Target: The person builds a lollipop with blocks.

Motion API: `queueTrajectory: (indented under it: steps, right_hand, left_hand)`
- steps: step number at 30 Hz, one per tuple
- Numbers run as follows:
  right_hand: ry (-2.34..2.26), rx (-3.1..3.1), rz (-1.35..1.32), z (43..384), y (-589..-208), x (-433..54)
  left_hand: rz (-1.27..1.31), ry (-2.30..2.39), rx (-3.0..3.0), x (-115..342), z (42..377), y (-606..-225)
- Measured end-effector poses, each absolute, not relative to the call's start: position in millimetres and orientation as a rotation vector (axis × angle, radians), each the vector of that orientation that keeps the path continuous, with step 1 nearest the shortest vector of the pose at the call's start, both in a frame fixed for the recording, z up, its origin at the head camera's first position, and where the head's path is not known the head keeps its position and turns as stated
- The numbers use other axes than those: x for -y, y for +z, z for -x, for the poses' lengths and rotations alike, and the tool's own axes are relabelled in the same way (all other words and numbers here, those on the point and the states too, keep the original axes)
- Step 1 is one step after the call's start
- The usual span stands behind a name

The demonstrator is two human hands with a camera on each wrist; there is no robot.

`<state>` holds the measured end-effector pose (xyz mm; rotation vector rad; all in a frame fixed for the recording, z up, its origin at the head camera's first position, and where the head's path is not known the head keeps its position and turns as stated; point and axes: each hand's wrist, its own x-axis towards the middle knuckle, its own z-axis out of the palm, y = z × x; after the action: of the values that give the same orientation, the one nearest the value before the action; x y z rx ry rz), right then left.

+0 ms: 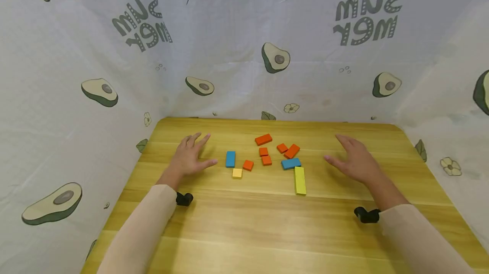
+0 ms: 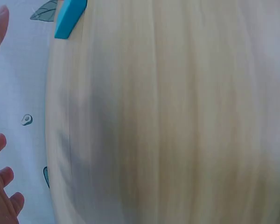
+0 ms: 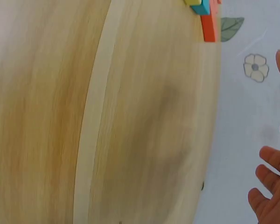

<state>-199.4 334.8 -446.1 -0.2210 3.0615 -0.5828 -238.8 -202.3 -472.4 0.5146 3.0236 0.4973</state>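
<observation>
Blocks [image 1: 266,160] lie loosely scattered on the wooden table [image 1: 267,231], between our two hands, toward its far side. We have our left hand [image 1: 187,158] out over the table at the left of the group, fingers spread and thumb apart from them, pointing at the nearest piece, an upright-lying blue block [image 1: 230,159]. Our right hand [image 1: 355,161] is out at the other side, its thumb also well apart from the fingers, with bare wood between it and the group.

Near the left blue block we see a small pale-orange block [image 1: 237,173] and a small red block [image 1: 248,165]. Two more small red ones sit close together in the middle, and a longer red block [image 1: 263,139] lies farthest back, slightly slanted. Toward our right, a small red piece and a longer tilted one lie side by side; in front of them is a second blue block [image 1: 291,163], with one end of a long yellow block [image 1: 299,180] right by its corner. We cannot tell whether those two touch. Behind everything hangs a white cloth [image 1: 237,44] printed with avocados.
</observation>
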Motion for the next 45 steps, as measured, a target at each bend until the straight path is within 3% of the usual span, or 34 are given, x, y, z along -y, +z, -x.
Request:
queueTrajectory:
  steps: [10,29,45]
  right_hand:
    - [-0.746,-2.985,0.275,192,-444,-306]
    - [-0.897,-2.811,0.344,167,-476,-273]
    - [-0.81,-2.652,0.345,174,-488,-275]
  left_hand:
    - [-0.541,0.691,-2.974,183,226,-482]
    - [-0.579,1.229,-2.687,143,204,-504]
    - [-0.564,1.196,-2.708,133,202,-521]
